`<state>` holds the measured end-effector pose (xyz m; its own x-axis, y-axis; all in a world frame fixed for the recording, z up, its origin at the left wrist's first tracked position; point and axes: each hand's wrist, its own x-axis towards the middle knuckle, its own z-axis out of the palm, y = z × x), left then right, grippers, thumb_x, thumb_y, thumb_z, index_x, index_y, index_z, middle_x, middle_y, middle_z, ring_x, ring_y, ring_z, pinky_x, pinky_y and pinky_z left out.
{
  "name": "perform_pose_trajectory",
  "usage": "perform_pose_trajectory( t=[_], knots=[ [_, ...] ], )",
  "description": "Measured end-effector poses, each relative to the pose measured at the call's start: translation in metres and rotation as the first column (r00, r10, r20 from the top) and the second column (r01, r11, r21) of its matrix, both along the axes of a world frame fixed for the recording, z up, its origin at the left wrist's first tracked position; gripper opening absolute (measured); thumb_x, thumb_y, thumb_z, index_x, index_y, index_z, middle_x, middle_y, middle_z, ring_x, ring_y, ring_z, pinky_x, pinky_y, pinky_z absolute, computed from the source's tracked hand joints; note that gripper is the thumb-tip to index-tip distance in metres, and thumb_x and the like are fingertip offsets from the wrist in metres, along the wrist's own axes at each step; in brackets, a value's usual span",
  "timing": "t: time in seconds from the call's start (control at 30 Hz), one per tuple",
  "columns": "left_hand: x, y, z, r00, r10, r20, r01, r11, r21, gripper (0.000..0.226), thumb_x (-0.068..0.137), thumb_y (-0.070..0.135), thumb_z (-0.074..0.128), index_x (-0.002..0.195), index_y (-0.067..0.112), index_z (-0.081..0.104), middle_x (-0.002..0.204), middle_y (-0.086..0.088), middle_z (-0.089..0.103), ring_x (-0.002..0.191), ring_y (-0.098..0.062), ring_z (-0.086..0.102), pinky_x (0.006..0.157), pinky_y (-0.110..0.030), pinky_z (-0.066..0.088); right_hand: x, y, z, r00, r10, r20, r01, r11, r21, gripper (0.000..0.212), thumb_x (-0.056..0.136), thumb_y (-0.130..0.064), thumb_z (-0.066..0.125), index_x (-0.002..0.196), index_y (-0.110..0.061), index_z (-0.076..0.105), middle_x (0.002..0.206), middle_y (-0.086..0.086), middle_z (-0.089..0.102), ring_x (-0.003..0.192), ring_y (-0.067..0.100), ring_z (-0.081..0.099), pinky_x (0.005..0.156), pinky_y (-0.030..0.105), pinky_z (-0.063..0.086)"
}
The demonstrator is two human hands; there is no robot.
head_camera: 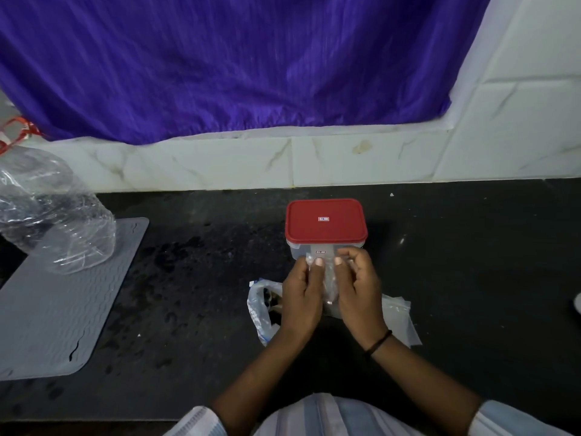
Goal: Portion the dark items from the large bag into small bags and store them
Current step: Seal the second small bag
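At the bottom of the frame, two forearms in striped sleeves [330, 416] reach up to the centre. The left hand [302, 297] and right hand [358, 294] meet there, each pinching the top edge of one small clear bag [330, 284] between thumb and fingers, so both grips are narrow and closed on it. What the bag holds cannot be told. A dark band [379, 341] circles the right wrist. Under the left hand lies a bag [262, 306] with dark items [272, 302] inside; under the right hand lies a stack of empty bags [399, 313]. All rest on the dark counter [204, 278]. Just beyond the hands stands a box [298, 251] with a red lid [325, 223] on. At left lies a grey mat [47, 316], with crumpled clear plastic [53, 215] on its far end. Above are a tiled wall [345, 162] and purple cloth [220, 64].
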<state>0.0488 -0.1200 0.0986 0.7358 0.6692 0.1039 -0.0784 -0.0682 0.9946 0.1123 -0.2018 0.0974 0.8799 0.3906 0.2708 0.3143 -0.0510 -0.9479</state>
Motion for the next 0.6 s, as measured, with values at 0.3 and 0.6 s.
perform_pose_trajectory(
  t=[0.3,0.6],
  knots=[
    [0.021,0.001,-0.029,0.983,0.037,-0.177,-0.031,0.999,0.037,0.033,0.104,0.027,0.049,0.072,0.018,0.050,0.062,0.010,0.052,0.061,-0.005,0.048,0.059,-0.030,0.042,0.020,-0.005,-0.035,0.997,-0.052,-0.051,0.049,0.997,-0.066,0.008,0.098,-0.019,0.053,0.103,-0.024,0.057,0.092,-0.007,0.065,0.084,0.009,0.064,0.071,0.026,0.054],
    [0.061,0.030,-0.044,0.760,0.061,-0.648,0.237,0.902,0.362,0.030,0.099,0.036,0.057,0.075,0.017,0.056,0.075,0.000,0.062,0.080,-0.023,0.062,0.067,-0.030,0.039,0.071,-0.009,-0.073,0.999,0.039,0.017,-0.027,0.885,-0.465,0.014,0.096,-0.013,0.051,0.083,-0.018,0.055,0.079,-0.004,0.059,0.073,0.008,0.056,0.062,0.023,0.045]
  ],
)
